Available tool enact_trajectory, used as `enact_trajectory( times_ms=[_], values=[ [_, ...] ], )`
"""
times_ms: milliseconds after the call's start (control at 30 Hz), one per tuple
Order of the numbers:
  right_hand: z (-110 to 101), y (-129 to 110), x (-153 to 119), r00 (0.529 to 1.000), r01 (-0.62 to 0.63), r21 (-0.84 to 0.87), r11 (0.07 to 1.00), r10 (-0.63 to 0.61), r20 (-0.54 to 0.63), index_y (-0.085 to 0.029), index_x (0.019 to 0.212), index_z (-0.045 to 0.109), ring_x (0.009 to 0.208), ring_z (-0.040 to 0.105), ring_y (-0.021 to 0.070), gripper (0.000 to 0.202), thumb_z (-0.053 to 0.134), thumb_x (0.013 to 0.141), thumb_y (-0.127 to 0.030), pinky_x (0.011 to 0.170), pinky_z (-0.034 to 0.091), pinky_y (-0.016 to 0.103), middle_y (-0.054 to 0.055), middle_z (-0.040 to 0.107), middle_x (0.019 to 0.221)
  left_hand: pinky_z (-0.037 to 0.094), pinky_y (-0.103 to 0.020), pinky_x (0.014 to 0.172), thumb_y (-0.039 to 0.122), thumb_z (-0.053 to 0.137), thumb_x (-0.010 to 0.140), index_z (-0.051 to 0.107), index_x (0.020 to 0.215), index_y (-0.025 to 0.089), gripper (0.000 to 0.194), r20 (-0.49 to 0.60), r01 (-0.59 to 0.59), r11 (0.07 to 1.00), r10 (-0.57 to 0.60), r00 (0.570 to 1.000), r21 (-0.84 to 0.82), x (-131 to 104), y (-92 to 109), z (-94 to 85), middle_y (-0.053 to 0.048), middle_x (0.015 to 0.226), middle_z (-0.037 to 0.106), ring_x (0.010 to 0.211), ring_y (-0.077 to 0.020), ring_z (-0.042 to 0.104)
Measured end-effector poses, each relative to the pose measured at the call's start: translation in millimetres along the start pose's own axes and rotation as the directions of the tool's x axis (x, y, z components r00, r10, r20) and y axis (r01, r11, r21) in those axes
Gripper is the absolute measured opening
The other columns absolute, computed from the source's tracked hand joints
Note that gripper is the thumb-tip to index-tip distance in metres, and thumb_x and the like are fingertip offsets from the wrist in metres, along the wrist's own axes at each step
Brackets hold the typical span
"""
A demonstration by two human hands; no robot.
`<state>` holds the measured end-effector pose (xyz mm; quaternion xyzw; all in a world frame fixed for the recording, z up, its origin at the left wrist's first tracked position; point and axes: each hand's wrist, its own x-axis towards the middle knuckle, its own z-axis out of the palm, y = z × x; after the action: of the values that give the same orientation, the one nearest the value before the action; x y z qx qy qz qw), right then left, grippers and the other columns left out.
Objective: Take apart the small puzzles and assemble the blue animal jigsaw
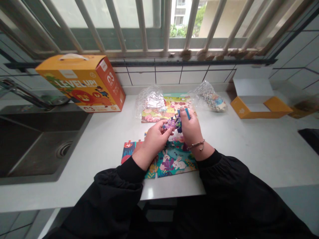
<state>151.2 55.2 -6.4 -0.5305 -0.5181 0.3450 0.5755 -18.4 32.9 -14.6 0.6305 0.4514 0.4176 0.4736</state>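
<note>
My left hand (159, 133) pinches a purple jigsaw puzzle piece (170, 124) with an owl-like picture on it. Close beside it, my right hand (189, 126) is closed around several dark blue puzzle pieces (178, 123), their edges showing past the fingers. Both hands are raised over a partly joined jigsaw puzzle (171, 165) with white rabbits on a teal ground. My wrists and forearms cover part of that puzzle. Behind the hands lies a farm-picture sheet (155, 114), partly under clear bubble wrap (149, 99).
An orange puzzle box (84, 84) stands at the back left, beside a dark sink (45, 146) with a tap (23, 94). A clear bag of puzzle pieces (213, 98) lies behind my right hand. Farther right is an opened orange-and-white box (259, 103). A barred window backs the counter (239, 149).
</note>
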Motion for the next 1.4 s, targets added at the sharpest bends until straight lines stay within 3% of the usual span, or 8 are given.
enact_trajectory(
  times_ms=[167, 367, 500, 667, 800, 933, 1100, 1400],
  values=[
    [7, 7, -1, 0.996, -0.008, -0.103, 0.995, 0.017, 0.092, -0.027, 0.095, 0.061, 0.082, 0.062, 0.0221, 0.057, 0.054, 0.103, -0.082, 0.074, 0.048, 0.034, 0.0, 0.064, 0.082, 0.062, -0.044, 0.107, 0.038, 0.064, 0.105, 0.068, 0.141, 0.021, 0.04, 0.084, -0.1, 0.994, 0.102, 0.991, -0.033, -1, -3, 1.7, -0.013, 0.135, 0.079, 0.121, -0.0279, 0.077],
    [10, 15, -1, 0.991, 0.025, -0.088, 0.996, -0.013, 0.133, -0.028, 0.103, 0.061, 0.09, 0.063, 0.0238, 0.053, 0.043, 0.109, -0.077, 0.085, 0.051, 0.038, 0.003, 0.067, 0.093, 0.063, -0.044, 0.096, 0.058, 0.078, 0.1, 0.067, 0.139, 0.021, 0.055, 0.06, -0.102, 0.989, 0.096, 0.994, 0.108, -5, 1, 0.1, -0.012, 0.123, 0.079, 0.113, -0.032, 0.075],
    [12, 9, -5, 0.977, 0.115, -0.046, 0.992, -0.104, 0.188, -0.027, 0.104, 0.062, 0.099, 0.065, 0.0256, 0.056, 0.035, 0.113, -0.074, 0.093, 0.054, 0.04, 0.007, 0.069, 0.101, 0.062, -0.041, 0.092, 0.055, 0.074, 0.103, 0.068, 0.13, 0.021, 0.044, 0.032, -0.1, 0.985, 0.097, 0.995, 0.137, -3, 6, -5.0, -0.01, 0.115, 0.079, 0.102, -0.0276, 0.075],
    [2, 3, 0, 0.874, 0.357, -0.133, 0.925, -0.28, 0.397, -0.025, 0.119, 0.068, 0.109, 0.068, 0.0268, 0.039, 0.043, 0.117, -0.055, 0.102, 0.055, 0.043, 0.011, 0.074, 0.116, 0.061, -0.042, 0.097, 0.036, 0.076, 0.102, 0.06, 0.134, 0.023, 0.038, -0.031, -0.139, 0.978, 0.145, 0.989, 0.156, 4, 1, -24.5, -0.011, 0.119, 0.078, 0.107, -0.0271, 0.077],
    [-11, 8, 9, 0.817, 0.478, -0.228, 0.848, -0.334, 0.471, -0.024, 0.129, 0.074, 0.125, 0.067, 0.0303, 0.026, 0.06, 0.111, -0.038, 0.106, 0.056, 0.047, 0.014, 0.074, 0.131, 0.06, -0.042, 0.096, 0.028, 0.075, 0.1, 0.06, 0.131, 0.023, 0.034, 0.019, -0.152, 0.932, 0.154, 0.988, 0.329, 9, -6, -42.4, -0.01, 0.118, 0.077, 0.105, -0.0268, 0.077],
    [-14, 16, 11, 0.825, 0.438, -0.275, 0.856, -0.261, 0.502, -0.024, 0.134, 0.073, 0.109, 0.073, 0.0268, 0.029, 0.067, 0.105, -0.025, 0.097, 0.06, 0.044, 0.011, 0.077, 0.127, 0.059, -0.042, 0.099, 0.024, 0.069, 0.102, 0.062, 0.132, 0.024, 0.031, 0.08, -0.184, 0.896, 0.166, 0.983, 0.404, 10, -5, -48.7, -0.009, 0.121, 0.077, 0.109, -0.0268, 0.076],
    [-11, 20, 8, 0.821, 0.419, -0.279, 0.864, -0.229, 0.523, -0.025, 0.141, 0.07, 0.097, 0.073, 0.0229, 0.042, 0.069, 0.1, -0.017, 0.093, 0.061, 0.043, 0.011, 0.077, 0.129, 0.056, -0.046, 0.108, 0.021, 0.073, 0.097, 0.06, 0.142, 0.024, 0.047, 0.164, -0.228, 0.874, 0.173, 0.971, 0.429, 7, 1, -45.7, -0.012, 0.136, 0.075, 0.121, -0.0292, 0.074],
    [-13, 20, 7, 0.797, 0.452, -0.327, 0.83, -0.21, 0.567, -0.025, 0.14, 0.069, 0.087, 0.069, 0.0199, 0.047, 0.077, 0.094, -0.016, 0.089, 0.059, 0.041, 0.008, 0.074, 0.121, 0.056, -0.046, 0.107, 0.022, 0.076, 0.097, 0.063, 0.138, 0.023, 0.043, 0.135, -0.216, 0.858, 0.173, 0.976, 0.466, 9, -4, -44.3, -0.011, 0.134, 0.077, 0.122, -0.0308, 0.074]
  ],
)
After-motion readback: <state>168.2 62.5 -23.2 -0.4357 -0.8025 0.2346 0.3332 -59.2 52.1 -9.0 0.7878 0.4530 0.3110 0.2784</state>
